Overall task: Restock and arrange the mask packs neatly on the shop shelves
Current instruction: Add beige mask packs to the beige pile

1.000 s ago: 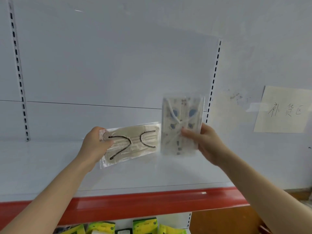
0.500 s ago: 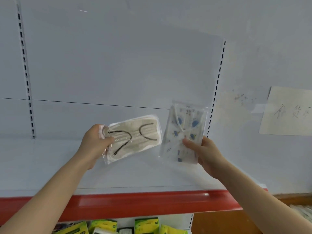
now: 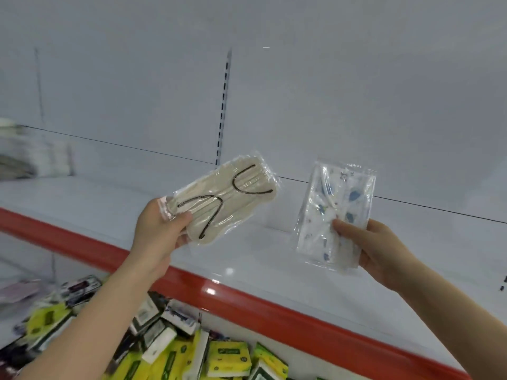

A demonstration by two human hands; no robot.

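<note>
Two mask packs hang in the air, one in each hand, both over the white shelf (image 3: 109,204) and neither touching it. Nearest me, below the red shelf lip (image 3: 274,311), yellow boxes (image 3: 227,357) lie jumbled on the lower level.

Above that lip the left hand (image 3: 159,231) pinches the beige mask pack (image 3: 227,201) by its lower left end, thumb on top and fingers curled beneath. Its long axis slants up and to the right, away from the fingers. The right hand (image 3: 381,250) grasps the blue-printed mask pack (image 3: 332,218) at its lower right edge, thumb across the front. That pack stands nearly upright, its top tipped a little right. The two packs are near each other but apart.

White board shows beneath both, so I judge either hand could lower its pack straight down, though the left would need to level its pack first. Farther back, the grey rear panel (image 3: 137,91) and slotted upright (image 3: 223,105) bound the room behind. At far left a blurred stack (image 3: 30,157), perhaps more packs, sits on the same shelf.
</note>
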